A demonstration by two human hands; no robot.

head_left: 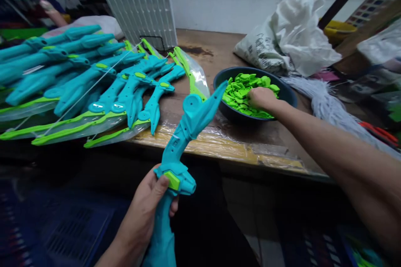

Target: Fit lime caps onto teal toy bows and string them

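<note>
My left hand (147,204) is wrapped round the grip of a teal plastic toy bow piece (184,133), thumb beside its small green insert (171,180). The piece points up and right over the table's front edge. My right hand (261,97) reaches into a dark round bowl (286,89) filled with several small bright green plastic parts (241,91). Its fingers are curled down into the pile, and what they hold is hidden.
A heap of finished teal and green toy bows (94,83) covers the left of the wooden table (219,142). A white slatted panel (140,0) stands behind. A crumpled white bag (291,33) and a bundle of white string (328,100) lie to the right.
</note>
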